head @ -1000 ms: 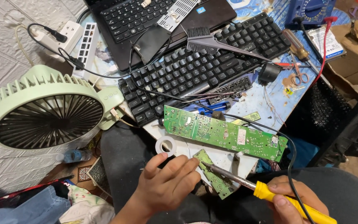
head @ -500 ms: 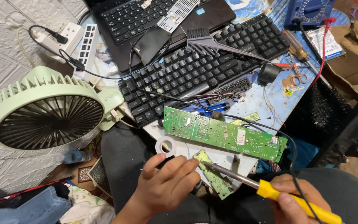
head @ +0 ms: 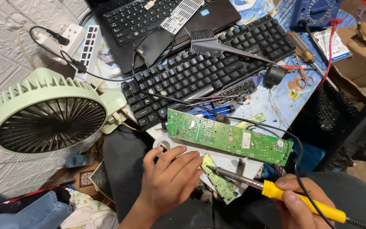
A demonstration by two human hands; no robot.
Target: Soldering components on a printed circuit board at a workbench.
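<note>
Head view: our left hand (head: 169,180) lies with fingers spread flat, pinning the small green board (head: 220,183) at the table's near edge. Our right hand (head: 296,204) is closed around the yellow-handled soldering iron (head: 272,191), its tip touching that board. Just beyond lies 1 long green circuit board (head: 229,136); keyboard (head: 204,70) and fan (head: 49,114) crowd the remaining room.

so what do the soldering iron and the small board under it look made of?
Soldering iron: dull grey metal shaft, glossy yellow handle, likely plastic or rubber, held by the right hand. Small board: matte green laminate with pale solder specks, probably fibreglass; the left hand fingers rest beside it.
</note>
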